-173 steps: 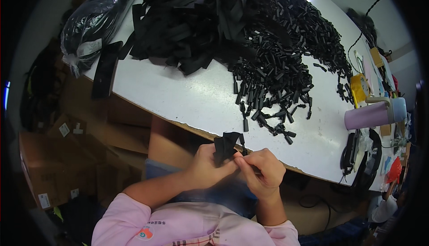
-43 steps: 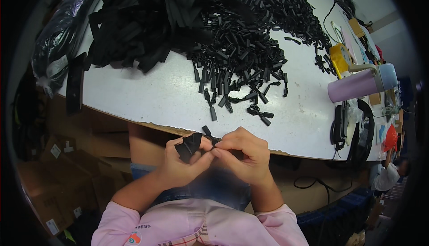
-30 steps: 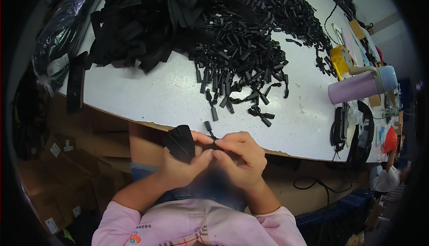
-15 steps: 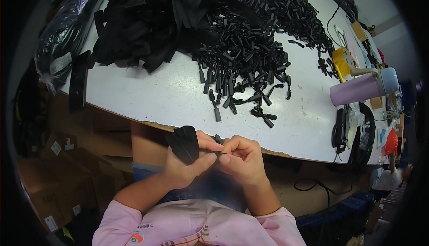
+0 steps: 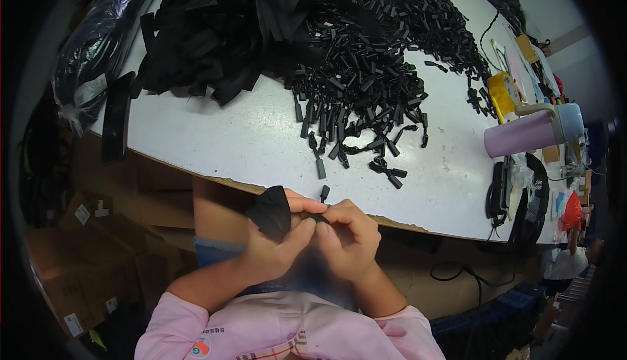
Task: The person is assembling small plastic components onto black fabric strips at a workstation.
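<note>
Just in front of the table's near edge, my two hands meet with fingertips pinched together. My left hand [image 5: 277, 245] is closed on a black zipper strip [image 5: 269, 215], whose folded length stands up over the back of the hand. From between the fingertips the grey tab of a zipper pull [image 5: 324, 193] points up toward the table. My right hand [image 5: 353, 239] pinches at the zipper pull and the strip's dark end, between thumb and forefinger. Fingers hide most of the slider. Beyond lies a big heap of similar zipper pulls [image 5: 366, 79], several stragglers nearest me.
Black strips [image 5: 202, 46] are piled on the white table [image 5: 222, 141] at far left, beside a plastic-wrapped bundle [image 5: 98, 53]. A lilac bottle [image 5: 519, 133] lies at right, near a yellow tape dispenser [image 5: 501, 92]. Cardboard boxes [image 5: 85, 268] stand below left.
The zipper pull's tab now stands farther out above my fingertips, and more of the dark piece shows between my thumbs. My right hand has shifted slightly; the left keeps its hold.
</note>
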The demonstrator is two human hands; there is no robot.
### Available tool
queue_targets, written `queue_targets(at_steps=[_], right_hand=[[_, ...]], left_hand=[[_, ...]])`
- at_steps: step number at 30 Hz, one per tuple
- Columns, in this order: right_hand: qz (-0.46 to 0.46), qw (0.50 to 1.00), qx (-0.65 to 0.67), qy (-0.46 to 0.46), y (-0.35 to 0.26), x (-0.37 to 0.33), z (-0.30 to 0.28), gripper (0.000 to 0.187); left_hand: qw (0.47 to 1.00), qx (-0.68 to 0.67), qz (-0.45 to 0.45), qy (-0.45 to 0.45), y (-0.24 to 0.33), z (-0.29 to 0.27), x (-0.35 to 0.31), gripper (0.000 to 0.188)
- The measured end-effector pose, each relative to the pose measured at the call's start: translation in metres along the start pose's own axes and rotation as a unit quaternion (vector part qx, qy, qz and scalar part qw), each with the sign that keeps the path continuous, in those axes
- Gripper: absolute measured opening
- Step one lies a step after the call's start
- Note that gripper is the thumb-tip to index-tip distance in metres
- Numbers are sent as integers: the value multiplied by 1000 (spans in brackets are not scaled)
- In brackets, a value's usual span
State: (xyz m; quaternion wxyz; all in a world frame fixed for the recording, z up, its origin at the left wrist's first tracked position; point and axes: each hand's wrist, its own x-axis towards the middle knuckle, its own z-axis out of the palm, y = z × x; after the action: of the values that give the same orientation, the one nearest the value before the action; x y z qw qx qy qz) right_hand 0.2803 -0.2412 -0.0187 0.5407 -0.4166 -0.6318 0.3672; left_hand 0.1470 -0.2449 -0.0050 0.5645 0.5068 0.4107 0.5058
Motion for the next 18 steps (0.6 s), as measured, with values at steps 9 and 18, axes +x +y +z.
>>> queue_targets(at_steps=[9, 18], right_hand=[[194, 946, 241, -98, -3, -4, -9, 6], [-75, 996, -40, -39, -1, 0, -1, 11]], left_hand=[[990, 50, 113, -71, -8, -7, 3, 18], [996, -39, -74, 9, 2, -9, -5, 18]])
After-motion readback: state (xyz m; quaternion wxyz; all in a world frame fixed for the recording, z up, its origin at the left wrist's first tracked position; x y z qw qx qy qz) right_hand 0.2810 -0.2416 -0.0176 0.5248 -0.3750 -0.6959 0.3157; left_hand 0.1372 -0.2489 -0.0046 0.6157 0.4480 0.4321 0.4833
